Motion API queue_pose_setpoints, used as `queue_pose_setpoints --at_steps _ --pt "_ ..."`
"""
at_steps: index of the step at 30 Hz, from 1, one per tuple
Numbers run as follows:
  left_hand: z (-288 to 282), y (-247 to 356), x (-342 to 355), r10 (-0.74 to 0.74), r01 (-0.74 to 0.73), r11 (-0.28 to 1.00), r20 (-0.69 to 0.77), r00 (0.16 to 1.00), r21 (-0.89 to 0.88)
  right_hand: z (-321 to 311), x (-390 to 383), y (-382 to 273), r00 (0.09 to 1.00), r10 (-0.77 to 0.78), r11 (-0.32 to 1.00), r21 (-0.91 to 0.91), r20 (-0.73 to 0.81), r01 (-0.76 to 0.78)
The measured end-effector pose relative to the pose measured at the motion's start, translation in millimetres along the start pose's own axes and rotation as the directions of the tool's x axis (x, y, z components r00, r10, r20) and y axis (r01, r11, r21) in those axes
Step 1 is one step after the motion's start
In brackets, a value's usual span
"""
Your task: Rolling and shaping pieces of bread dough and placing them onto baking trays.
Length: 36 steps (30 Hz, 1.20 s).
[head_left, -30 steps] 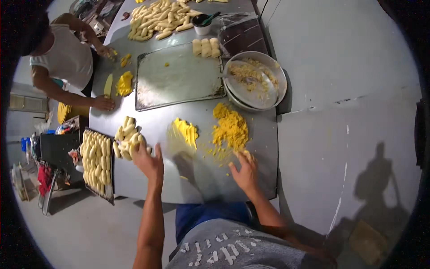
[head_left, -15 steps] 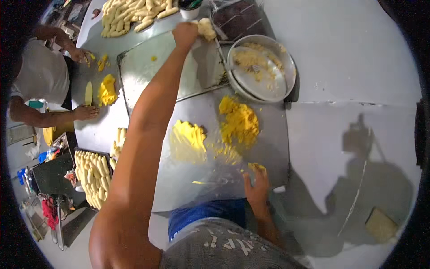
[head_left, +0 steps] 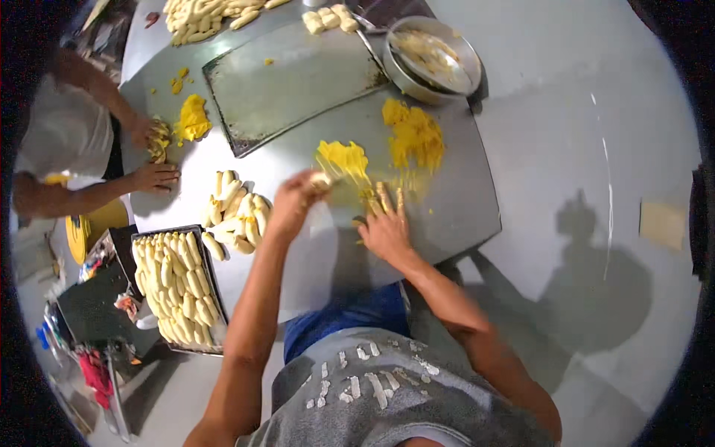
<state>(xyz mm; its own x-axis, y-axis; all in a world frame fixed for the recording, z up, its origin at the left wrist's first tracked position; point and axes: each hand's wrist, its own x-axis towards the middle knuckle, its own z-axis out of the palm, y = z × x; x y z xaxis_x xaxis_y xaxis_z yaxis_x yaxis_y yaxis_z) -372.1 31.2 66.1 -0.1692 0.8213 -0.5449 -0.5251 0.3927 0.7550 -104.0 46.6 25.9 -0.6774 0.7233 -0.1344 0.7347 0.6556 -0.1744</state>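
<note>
My left hand point(head_left: 295, 203) pinches a small pale piece of dough point(head_left: 321, 179) just above the metal table, at the near-left edge of a spread patch of yellow paste point(head_left: 344, 157). My right hand point(head_left: 386, 229) lies on the table with its fingers stretched out, near the same smeared paste, and its fingertips are coated in yellow. A larger crumbly heap of yellow filling point(head_left: 417, 136) sits beyond it to the right. More dough pieces point(head_left: 328, 20) rest in a cluster at the far edge of a flat baking tray point(head_left: 294, 82).
A round metal pan point(head_left: 477, 74) stands at the far right. Shaped dough rolls lie in a pile point(head_left: 240, 216) at left, in a dark-edged tray point(head_left: 212, 287) and in a far heap point(head_left: 205, 18). A co-worker's hands point(head_left: 155, 175) work dough at the left, beside another yellow mound point(head_left: 194, 118).
My left hand has come back from the tray's far edge to the paste, bringing a dough piece. My right hand has moved forward and left from the table's near edge. The view has shifted.
</note>
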Motion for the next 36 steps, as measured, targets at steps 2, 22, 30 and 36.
queue_pose_setpoints --at_steps 2,22,30,36 --pt "-1.5 -43.7 -16.3 -0.118 0.115 0.992 0.077 0.99 0.043 -1.4 -31.8 -4.5 0.99 0.14 0.985 0.1 0.004 -0.14" --pt "19.6 -122.3 -41.3 0.362 -0.404 0.413 0.26 0.895 0.816 45.4 -92.2 -78.9 0.897 0.39 0.92 0.059 -0.208 -0.387" --pt "-10.4 -107.6 -32.9 0.358 -0.42 0.556 0.25 0.9 0.717 42.7 -76.5 -96.6 0.938 0.326 0.945 0.015 -0.119 -0.326" --pt "5.3 -105.2 -26.0 0.385 -0.403 0.439 0.237 0.892 0.803 104.2 -38.8 -122.6 0.964 0.265 0.961 -0.093 0.024 -0.262"
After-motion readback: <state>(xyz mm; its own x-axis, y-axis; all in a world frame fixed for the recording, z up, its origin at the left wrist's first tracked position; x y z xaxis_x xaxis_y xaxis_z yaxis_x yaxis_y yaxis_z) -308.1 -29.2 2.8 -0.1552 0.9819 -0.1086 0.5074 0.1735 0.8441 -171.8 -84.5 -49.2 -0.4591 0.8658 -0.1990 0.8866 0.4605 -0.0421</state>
